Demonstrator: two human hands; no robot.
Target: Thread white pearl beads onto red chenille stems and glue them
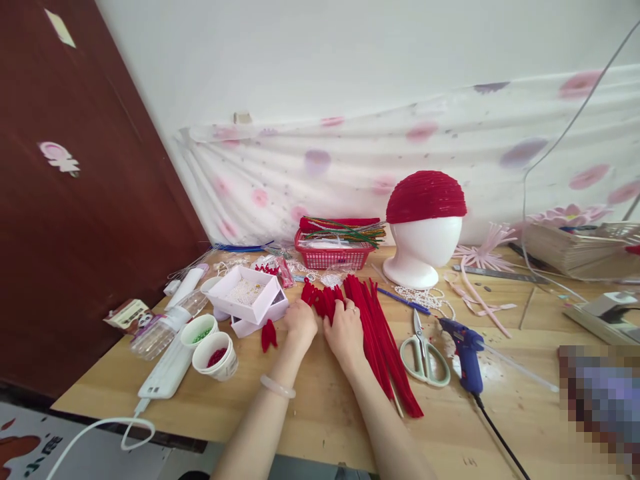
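My left hand (pixel 300 324) and my right hand (pixel 346 331) rest side by side on the wooden table (pixel 320 413), both with fingers on a bunch of short bent red pipe-cleaner pieces (pixel 323 299). Whether either hand grips a piece is hidden by the fingers. A long bundle of straight red pipe cleaners (pixel 383 340) lies just right of my right hand. One small red piece (pixel 269 335) lies left of my left hand. A white bracelet sits on my left wrist.
A white foam head with a red cap (pixel 425 227) stands at the back, a red basket (pixel 334 257) of pipe cleaners beside it. Scissors (pixel 424 353) and a blue glue gun (pixel 465 350) lie right. A pink box (pixel 247 293), cups (pixel 216 355) and a phone (pixel 167 373) lie left.
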